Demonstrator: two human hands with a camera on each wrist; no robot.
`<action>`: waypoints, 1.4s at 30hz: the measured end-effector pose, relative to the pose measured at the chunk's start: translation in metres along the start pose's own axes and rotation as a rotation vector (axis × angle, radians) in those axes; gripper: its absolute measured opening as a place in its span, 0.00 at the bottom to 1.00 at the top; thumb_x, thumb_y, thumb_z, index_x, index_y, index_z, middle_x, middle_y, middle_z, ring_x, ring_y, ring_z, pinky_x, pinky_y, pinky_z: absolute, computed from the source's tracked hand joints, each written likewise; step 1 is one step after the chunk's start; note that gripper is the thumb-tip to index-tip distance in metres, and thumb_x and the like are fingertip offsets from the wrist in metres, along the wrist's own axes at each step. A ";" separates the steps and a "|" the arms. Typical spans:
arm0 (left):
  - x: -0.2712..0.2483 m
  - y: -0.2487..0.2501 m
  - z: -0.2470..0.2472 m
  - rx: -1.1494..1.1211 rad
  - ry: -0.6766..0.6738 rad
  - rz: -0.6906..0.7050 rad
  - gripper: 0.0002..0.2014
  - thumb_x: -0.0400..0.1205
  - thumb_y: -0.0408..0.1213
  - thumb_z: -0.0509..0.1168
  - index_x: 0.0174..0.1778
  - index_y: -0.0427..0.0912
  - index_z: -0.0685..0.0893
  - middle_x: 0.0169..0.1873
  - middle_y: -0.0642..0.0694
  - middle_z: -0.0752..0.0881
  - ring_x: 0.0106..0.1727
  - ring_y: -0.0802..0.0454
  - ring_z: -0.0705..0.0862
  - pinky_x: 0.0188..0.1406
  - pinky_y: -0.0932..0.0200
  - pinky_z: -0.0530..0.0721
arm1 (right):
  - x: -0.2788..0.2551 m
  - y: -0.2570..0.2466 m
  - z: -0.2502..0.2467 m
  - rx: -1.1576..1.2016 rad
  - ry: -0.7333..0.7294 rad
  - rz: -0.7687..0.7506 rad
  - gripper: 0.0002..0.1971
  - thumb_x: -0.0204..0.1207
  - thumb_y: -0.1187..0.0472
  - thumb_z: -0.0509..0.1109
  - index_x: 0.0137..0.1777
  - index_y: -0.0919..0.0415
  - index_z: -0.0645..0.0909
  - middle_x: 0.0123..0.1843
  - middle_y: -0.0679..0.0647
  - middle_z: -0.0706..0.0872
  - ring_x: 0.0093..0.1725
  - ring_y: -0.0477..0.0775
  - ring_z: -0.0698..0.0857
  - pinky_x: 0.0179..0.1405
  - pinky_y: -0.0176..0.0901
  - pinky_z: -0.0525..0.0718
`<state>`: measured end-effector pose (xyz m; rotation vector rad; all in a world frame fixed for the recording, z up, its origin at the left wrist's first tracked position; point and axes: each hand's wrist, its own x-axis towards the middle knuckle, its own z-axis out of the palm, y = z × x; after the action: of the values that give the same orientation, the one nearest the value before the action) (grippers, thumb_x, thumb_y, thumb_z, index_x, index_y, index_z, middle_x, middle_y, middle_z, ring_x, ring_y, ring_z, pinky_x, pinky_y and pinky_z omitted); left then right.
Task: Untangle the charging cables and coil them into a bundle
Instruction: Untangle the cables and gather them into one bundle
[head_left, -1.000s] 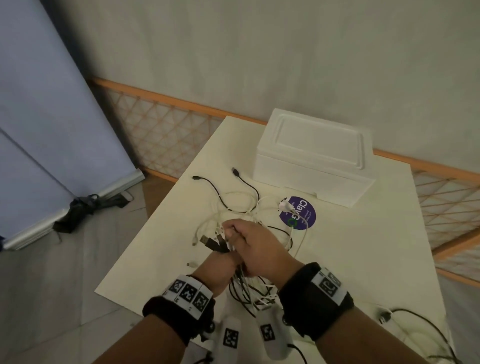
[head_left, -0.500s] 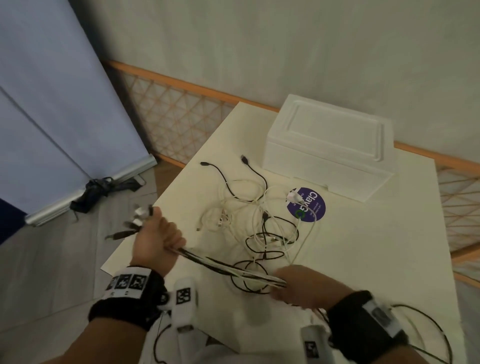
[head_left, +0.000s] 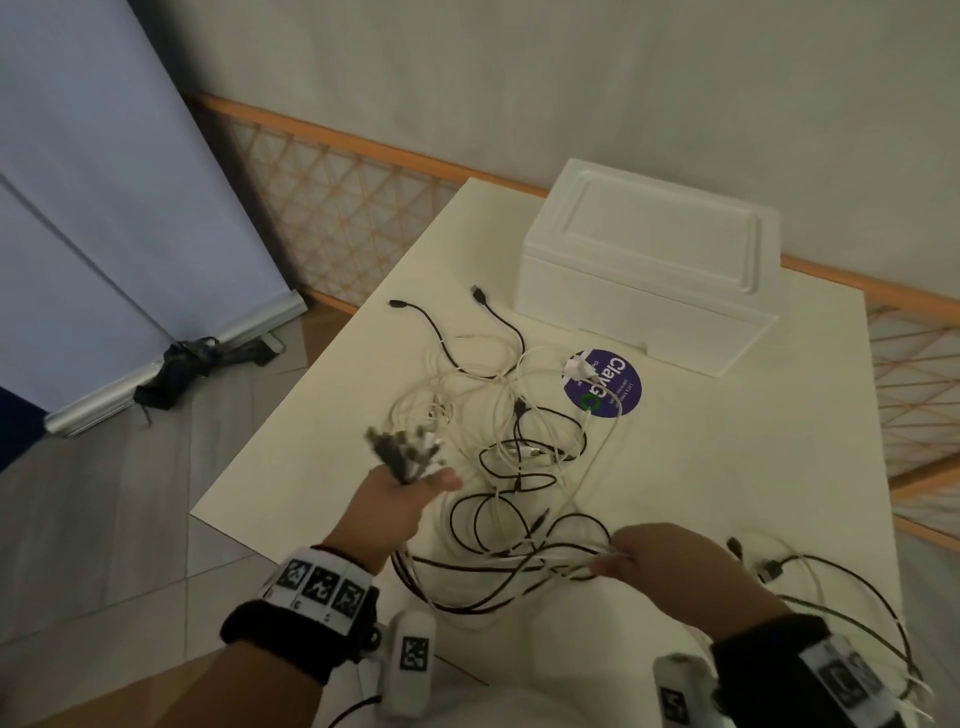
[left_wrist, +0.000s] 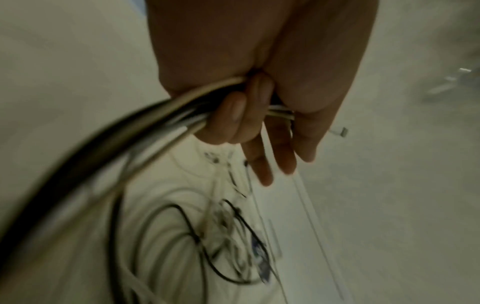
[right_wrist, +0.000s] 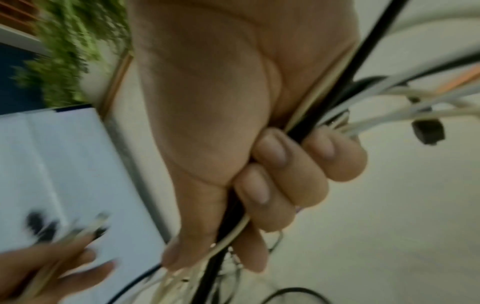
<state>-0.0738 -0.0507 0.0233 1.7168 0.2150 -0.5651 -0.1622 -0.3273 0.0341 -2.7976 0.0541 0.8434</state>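
Note:
Several black and white charging cables lie tangled on the white table. My left hand grips a bunch of cable ends, with the plugs sticking up past the knuckles. In the left wrist view its curled fingers clamp the bundle. My right hand grips the same strands near the table's front; its fingers wrap round black and white cords. Slack loops hang between the hands.
A white foam box stands at the back of the table, with a round purple sticker in front of it. More cable ends trail at the front right. A blue banner stand and a lattice railing stand to the left.
My left hand has come back in from the table's left edge toward the middle. The bundle stretched tight between the hands has gone slack and now sags in loops.

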 end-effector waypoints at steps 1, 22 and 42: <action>-0.005 0.010 0.011 0.122 -0.092 0.047 0.09 0.74 0.53 0.74 0.42 0.52 0.91 0.25 0.57 0.84 0.17 0.64 0.71 0.21 0.64 0.67 | 0.001 -0.013 -0.002 -0.052 0.038 -0.016 0.22 0.77 0.32 0.55 0.37 0.50 0.69 0.36 0.46 0.75 0.43 0.49 0.78 0.40 0.44 0.72; 0.027 -0.026 -0.014 0.416 -0.369 -0.038 0.27 0.61 0.72 0.72 0.28 0.48 0.84 0.29 0.47 0.83 0.35 0.49 0.78 0.41 0.54 0.74 | -0.037 0.088 -0.003 0.042 0.124 0.293 0.18 0.71 0.35 0.67 0.35 0.50 0.77 0.34 0.45 0.81 0.39 0.44 0.81 0.39 0.41 0.79; 0.020 -0.045 -0.051 -0.519 0.061 -0.359 0.14 0.84 0.42 0.63 0.33 0.44 0.70 0.20 0.47 0.72 0.16 0.57 0.65 0.16 0.66 0.67 | 0.030 -0.042 -0.012 0.031 0.170 -0.140 0.09 0.80 0.55 0.64 0.53 0.52 0.85 0.52 0.51 0.85 0.55 0.53 0.82 0.54 0.45 0.77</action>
<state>-0.0632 0.0051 -0.0185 1.1945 0.6631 -0.6508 -0.1263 -0.2879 0.0353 -2.7986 -0.0994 0.5667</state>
